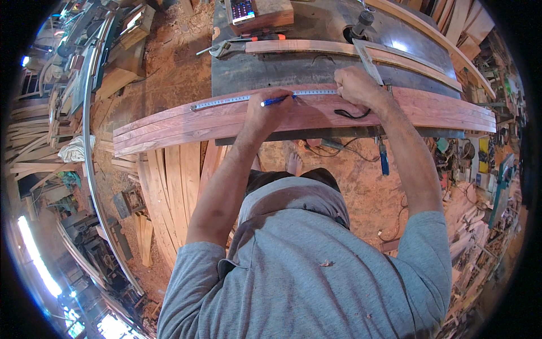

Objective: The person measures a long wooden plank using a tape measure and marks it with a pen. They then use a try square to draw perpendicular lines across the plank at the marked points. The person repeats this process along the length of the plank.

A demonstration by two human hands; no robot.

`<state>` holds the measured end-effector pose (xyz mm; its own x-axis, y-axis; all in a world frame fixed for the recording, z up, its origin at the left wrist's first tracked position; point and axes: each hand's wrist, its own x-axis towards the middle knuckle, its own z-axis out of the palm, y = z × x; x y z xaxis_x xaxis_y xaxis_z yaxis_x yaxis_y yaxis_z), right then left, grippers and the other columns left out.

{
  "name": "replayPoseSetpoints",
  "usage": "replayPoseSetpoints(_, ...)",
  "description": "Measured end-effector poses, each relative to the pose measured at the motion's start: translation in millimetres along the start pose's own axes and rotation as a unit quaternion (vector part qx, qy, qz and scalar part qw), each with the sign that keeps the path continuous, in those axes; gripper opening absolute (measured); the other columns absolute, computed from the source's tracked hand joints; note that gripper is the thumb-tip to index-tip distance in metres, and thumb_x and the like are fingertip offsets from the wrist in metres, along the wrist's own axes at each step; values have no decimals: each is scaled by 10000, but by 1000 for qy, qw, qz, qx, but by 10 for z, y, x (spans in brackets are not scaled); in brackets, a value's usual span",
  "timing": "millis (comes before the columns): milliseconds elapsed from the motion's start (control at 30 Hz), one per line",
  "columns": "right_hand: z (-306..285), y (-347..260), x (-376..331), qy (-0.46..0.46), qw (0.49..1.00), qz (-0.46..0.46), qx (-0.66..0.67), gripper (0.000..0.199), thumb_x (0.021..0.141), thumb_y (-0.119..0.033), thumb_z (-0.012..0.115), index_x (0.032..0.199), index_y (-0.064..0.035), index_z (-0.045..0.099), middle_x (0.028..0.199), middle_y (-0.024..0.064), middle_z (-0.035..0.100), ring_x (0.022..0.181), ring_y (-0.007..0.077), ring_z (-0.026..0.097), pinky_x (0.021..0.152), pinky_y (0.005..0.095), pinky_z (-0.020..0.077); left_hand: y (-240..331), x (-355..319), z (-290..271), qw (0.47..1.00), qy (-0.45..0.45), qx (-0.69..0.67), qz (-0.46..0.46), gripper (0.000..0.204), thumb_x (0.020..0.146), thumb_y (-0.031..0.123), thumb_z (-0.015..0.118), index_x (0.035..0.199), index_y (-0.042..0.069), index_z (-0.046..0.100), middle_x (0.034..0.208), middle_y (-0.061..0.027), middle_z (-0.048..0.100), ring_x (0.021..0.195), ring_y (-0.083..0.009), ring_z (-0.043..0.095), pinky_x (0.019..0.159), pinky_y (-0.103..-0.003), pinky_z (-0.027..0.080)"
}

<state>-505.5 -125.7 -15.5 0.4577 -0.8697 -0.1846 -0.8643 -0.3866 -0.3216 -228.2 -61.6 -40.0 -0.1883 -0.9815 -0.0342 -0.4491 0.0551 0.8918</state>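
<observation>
Grey shirt: your back and shoulders, in the grey shirt (327, 265), fill the foreground, with a few small shavings on the cloth.
Underfoot: one of your bare feet (293, 164) shows below the boards, and long planks (180, 175) lie to its left.
Boards: the reddish boards (186, 121) lie side by side across the near edge of the dark metal tabletop (237, 76), their left ends jutting past it.
Clamp: a blue-handled clamp (384, 161) hangs below the boards, near your right forearm.
Behind the boards: a wrench (220, 50), an orange-and-black screwdriver (271, 37) and a pale wooden strip (305, 47) lie on the tabletop; a flat metal bar (368, 63) slants across the strip toward your right wrist, and a phone (243, 11) rests on a wooden block (265, 18).
Hard to see: your right fist hides the tape's case, your left hand covers part of its blade, and the pen's tip is too small to judge.
Measuring tape: the measuring tape (226, 101) runs along the boards from its left end to your right hand.
Left hand: your left hand (265, 116) rests over the boards, pinching a blue pen (273, 101).
Right hand: your right hand (358, 89) curls tight around the tape, knuckles up, beside a black strap (353, 115).
</observation>
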Motion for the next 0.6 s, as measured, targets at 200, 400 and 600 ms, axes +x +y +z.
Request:
replayPoseSetpoints(200,-38,-26,-5,1,1000,-7,-4,95,783,-55,642,803,-9,723,853,268,699,866,454,698,779,539,545,-20,4,5,1000,8,10,-3,198,915,137,762,1083,34,783,930,-113,781,843,-154,722,776,-298,564)
replayPoseSetpoints(400,1,14,8,10,1000,-12,-15,110,780,-55,650,832,-12,738,866,273,704,873,457,702,783,543,551,85,13,-28,999,-10,-11,-28,177,880,102,751,1037,26,780,944,-161,778,865,-220,760,781,-326,575)
replayPoseSetpoints(600,-1,-10,15,-4,1000,4,-11,116,783,-44,651,847,-4,739,877,274,707,888,460,703,797,546,550,-54,13,50,1000,16,-21,2,179,898,107,746,1054,26,781,982,-153,785,934,-209,757,846,-321,567)
